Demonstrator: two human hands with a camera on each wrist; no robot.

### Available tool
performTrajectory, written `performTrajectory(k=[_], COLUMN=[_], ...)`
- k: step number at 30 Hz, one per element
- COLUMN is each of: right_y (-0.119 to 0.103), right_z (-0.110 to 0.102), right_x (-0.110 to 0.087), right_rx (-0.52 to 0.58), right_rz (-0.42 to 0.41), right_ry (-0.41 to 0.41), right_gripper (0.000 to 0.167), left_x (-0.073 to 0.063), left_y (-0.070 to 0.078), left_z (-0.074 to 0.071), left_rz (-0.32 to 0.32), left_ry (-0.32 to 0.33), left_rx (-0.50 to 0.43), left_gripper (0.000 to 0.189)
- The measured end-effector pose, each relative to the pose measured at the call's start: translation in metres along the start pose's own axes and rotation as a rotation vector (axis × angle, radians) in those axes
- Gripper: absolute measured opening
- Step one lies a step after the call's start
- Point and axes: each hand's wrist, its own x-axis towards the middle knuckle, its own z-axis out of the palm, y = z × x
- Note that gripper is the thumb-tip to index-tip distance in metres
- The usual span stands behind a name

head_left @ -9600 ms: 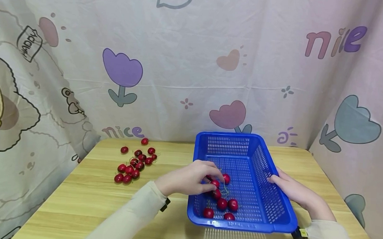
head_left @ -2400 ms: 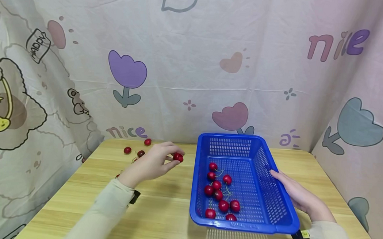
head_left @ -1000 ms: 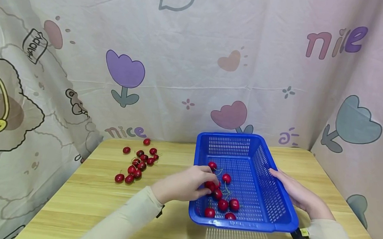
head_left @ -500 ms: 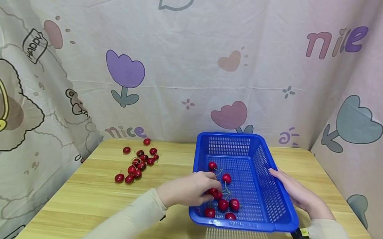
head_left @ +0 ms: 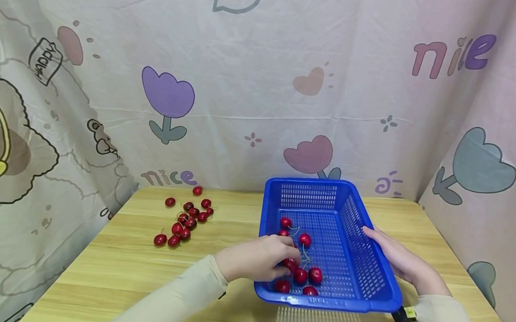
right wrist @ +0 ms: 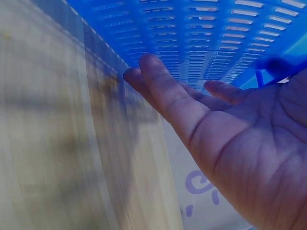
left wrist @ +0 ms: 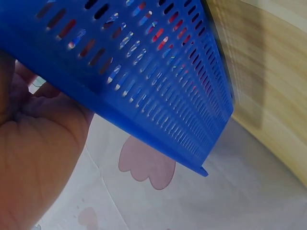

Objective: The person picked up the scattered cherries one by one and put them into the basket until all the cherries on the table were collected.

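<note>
My left hand [head_left: 258, 257] reaches over the left rim of a blue plastic basket [head_left: 342, 304], its curled fingers and thumb around a red cherry [head_left: 290, 265]. Several more cherries with green stems lie near, such as a cherry [head_left: 315, 275] to the right and a cherry [head_left: 305, 240] farther back; the hand covers part of the group. My right hand [head_left: 400, 258] holds the basket's right side, thumb over the rim. In the right wrist view its fingers [right wrist: 168, 96] stretch along the outside of the slotted basket. The left wrist view shows the basket's outer wall [left wrist: 158, 105].
A loose group of cherries [head_left: 190, 223] lies on the wooden table [head_left: 114, 270] to the left, with one cherry [head_left: 197, 191] close to the back edge. A printed curtain [head_left: 245, 81] hangs behind and at both sides.
The left hand came from the table with cherries into the basket, then shifted slightly nearer the front over the last second. The right hand and basket have hardly moved.
</note>
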Motion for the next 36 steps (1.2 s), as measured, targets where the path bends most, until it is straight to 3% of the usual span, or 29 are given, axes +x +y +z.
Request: performTrajectory(k=[6,21,36], right_y=[0.001,0.001,0.003], right_z=[0.000,0.000,-0.002], right_x=[0.001,0.001,0.002], right_rx=[-0.001,0.001,-0.005], right_rz=[-0.009,0.010,-0.009], right_ry=[-0.007,0.006,-0.011], right_gripper=[0.078,0.081,0.077], left_x=[-0.002,-0.015,-0.037], left_y=[0.000,-0.008,-0.016], left_z=[-0.002,-0.015,-0.032], left_rz=[0.024,0.066,-0.035], left_ry=[0.018,0.161,0.213], left_rx=[-0.020,-0.121,-0.161], left_gripper=[0.022,0.019,0.022])
